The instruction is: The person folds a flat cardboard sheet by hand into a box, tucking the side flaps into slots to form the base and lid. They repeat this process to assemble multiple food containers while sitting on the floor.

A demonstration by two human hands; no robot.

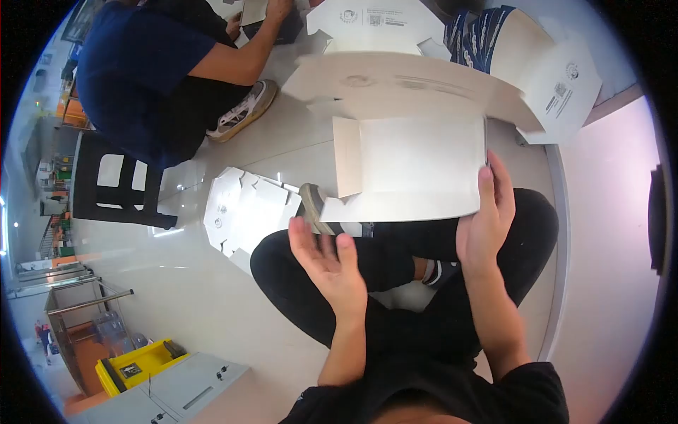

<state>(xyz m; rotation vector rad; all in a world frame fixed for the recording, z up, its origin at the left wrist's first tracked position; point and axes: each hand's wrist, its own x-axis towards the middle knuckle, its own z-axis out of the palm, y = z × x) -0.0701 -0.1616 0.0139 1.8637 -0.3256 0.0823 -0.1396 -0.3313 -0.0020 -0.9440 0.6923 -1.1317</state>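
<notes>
A partly folded white cardboard box (424, 159) is held over my crossed legs, its inside facing up. Its long lid flap (417, 85) stands at the far side and is blurred, and a side flap (347, 157) is raised at the left. My right hand (487, 219) grips the box's right wall, thumb on the near side and fingers behind it. My left hand (328, 272) is just below the box's near left corner, palm up and fingers apart, holding nothing.
Flat white box blanks (247, 212) lie stacked on the floor to the left. More blanks (381, 25) and blue-printed ones (480, 39) are ahead. A person (148, 78) handles a box at upper left, near a black stool (123, 187). A wall (607, 233) runs along the right.
</notes>
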